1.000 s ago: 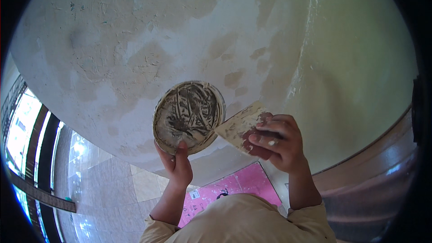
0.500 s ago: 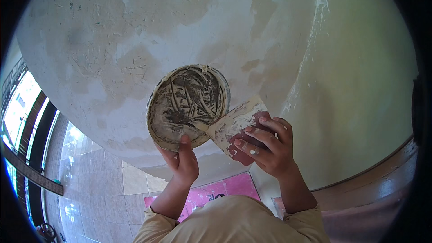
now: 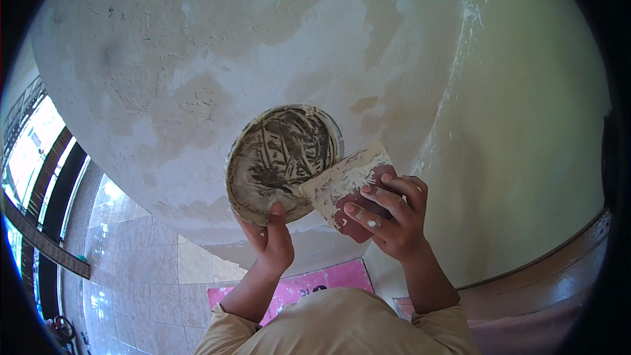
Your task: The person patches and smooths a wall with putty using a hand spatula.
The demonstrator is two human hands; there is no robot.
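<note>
My left hand (image 3: 275,240) grips the lower edge of a round, shallow pan (image 3: 263,151), thumb over its rim. Streaks of pale putty cover the pan's dark inside and crust its rim. My right hand (image 3: 397,217) is closed round a flat, reddish-brown putty scraper (image 3: 358,220). Its blade end is coated in cream putty, and the left corner of it touches or overlaps the pan's lower right rim, with a dab of putty there. White specks of putty stick to my right fingers.
A wall (image 3: 217,46) with patchy beige and white filler fills the view ahead. It meets a greenish wall (image 3: 532,125) at a white-smeared corner on the right. Below lie grey floor tiles (image 3: 141,256), a pink board (image 3: 328,279) near me and a brown ledge (image 3: 552,273) at lower right.
The pan in my left hand has shifted slightly right and down, toward the scraper. My right hand and the scraper have hardly moved.
</note>
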